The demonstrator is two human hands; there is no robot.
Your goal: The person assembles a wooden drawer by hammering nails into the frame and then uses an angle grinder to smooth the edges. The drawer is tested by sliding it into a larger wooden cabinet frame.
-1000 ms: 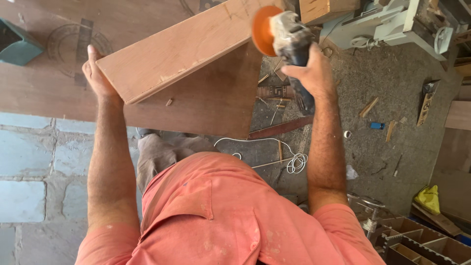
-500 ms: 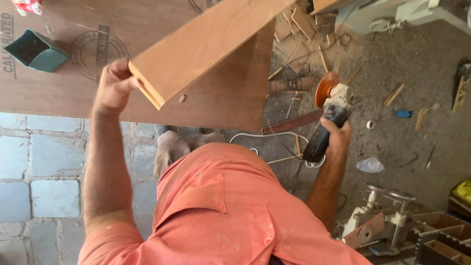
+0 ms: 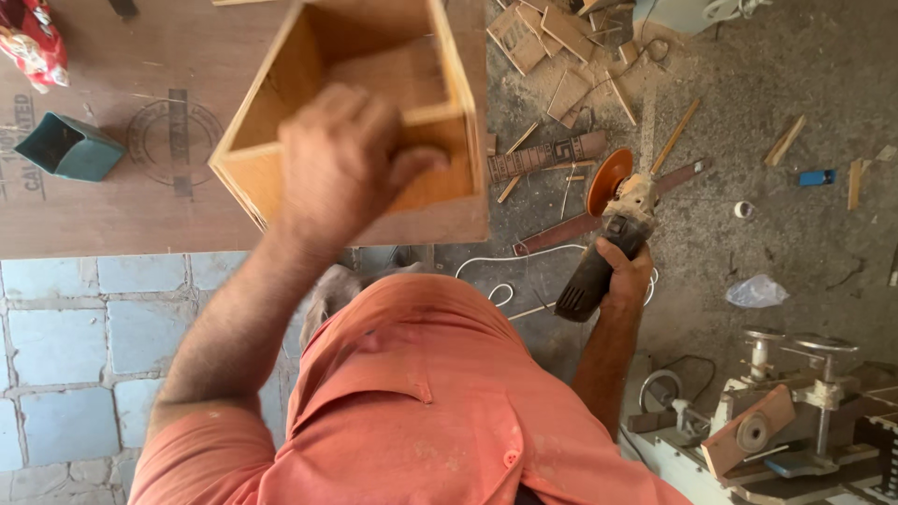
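Teal square container (image 3: 67, 147), wood offcuts (image 3: 561, 42), perhaps clamps (image 3: 795, 374).

Tan wooden box (image 3: 374, 103), orange-disc grinder (image 3: 613, 224), teal container (image 3: 67, 148).

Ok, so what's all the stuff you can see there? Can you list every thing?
wooden box: one, tan, open side up, on the plywood sheet, held by the left hand
plywood sheet: one, brown, top left
angle grinder: one, grey and black with an orange disc, held low over the floor
square cup: one, teal, on the sheet at left
cloth: one, red patterned, top left corner
wood offcuts: many, tan, scattered on the grey floor
cord: one, white, on the floor by the grinder
plastic bag: one, clear, on the floor at right
machine: one, grey metal, bottom right
shirt: one, orange, bottom centre
left hand: fingers gripping the box wall
right hand: fingers around the grinder body
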